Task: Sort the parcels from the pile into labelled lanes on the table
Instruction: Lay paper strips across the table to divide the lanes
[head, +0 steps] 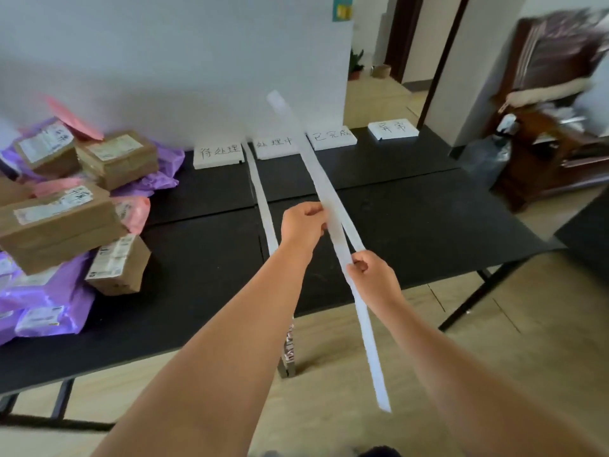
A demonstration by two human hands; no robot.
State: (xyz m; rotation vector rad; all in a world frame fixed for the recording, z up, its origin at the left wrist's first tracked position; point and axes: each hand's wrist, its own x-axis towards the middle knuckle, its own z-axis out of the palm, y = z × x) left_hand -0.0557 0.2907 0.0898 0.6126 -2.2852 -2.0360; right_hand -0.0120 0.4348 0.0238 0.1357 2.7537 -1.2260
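Right hand (372,278) pinches long white strip (369,341). Left hand (303,225), just beyond, pinches it higher up. Second strip (260,192) lies flat on table (428,225), left of left hand. Parcel pile (66,209) sits well left. Lane labels (333,138) lie beyond both hands.

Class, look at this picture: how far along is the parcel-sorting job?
Done: four label cards sit at the back of the table; one divider strip lies flat. In hand: left hand and right hand hold another white strip above it. Left: laying it, then sorting the parcel pile.
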